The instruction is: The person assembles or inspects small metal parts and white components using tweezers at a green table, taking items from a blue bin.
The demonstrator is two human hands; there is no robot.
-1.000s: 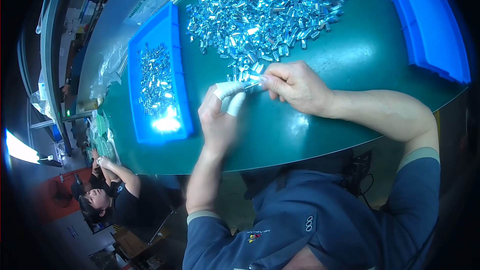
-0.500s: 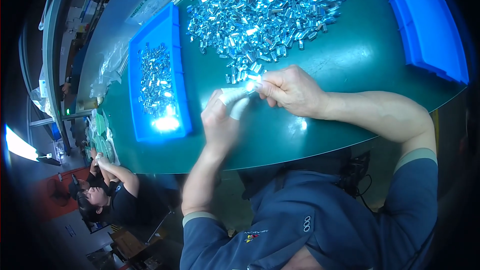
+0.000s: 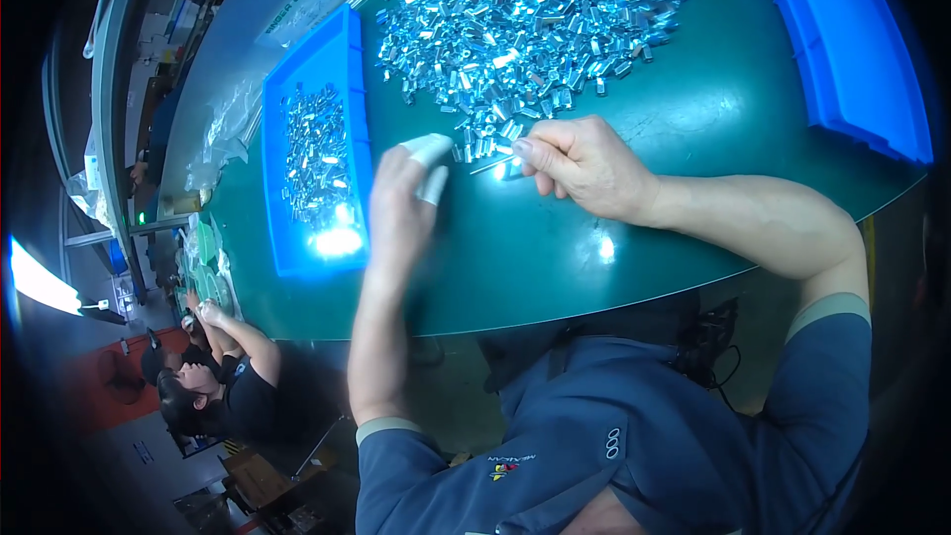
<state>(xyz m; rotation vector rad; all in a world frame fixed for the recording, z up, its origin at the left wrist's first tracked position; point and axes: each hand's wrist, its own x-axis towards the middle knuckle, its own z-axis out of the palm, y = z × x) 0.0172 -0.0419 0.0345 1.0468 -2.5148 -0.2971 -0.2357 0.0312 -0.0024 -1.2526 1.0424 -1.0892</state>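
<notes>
My right hand (image 3: 599,166) is closed over the table, pinching a thin metal rod (image 3: 484,167) that points left from the fingertips. Just beyond it, the near end of a heap of small shiny metal pieces (image 3: 535,35) reaches toward my fingers. My left hand (image 3: 399,203), slightly blurred, wears white finger covers on the thumb and index finger. Those two fingers stand apart, with nothing visible between them. It hovers between the heap and a shallow blue tray (image 3: 359,69), which holds many similar small metal pieces (image 3: 317,154).
A larger blue bin (image 3: 842,50) stands at the far right of the green table (image 3: 684,124). Clear plastic bags (image 3: 223,129) lie left of the tray. Farther left, a co-worker in dark clothes (image 3: 253,391) sits at the table's edge.
My left hand has drawn away from the right hand, moving left toward the tray. The right hand stays nearly in place, and the thin rod now shows at its fingertips.
</notes>
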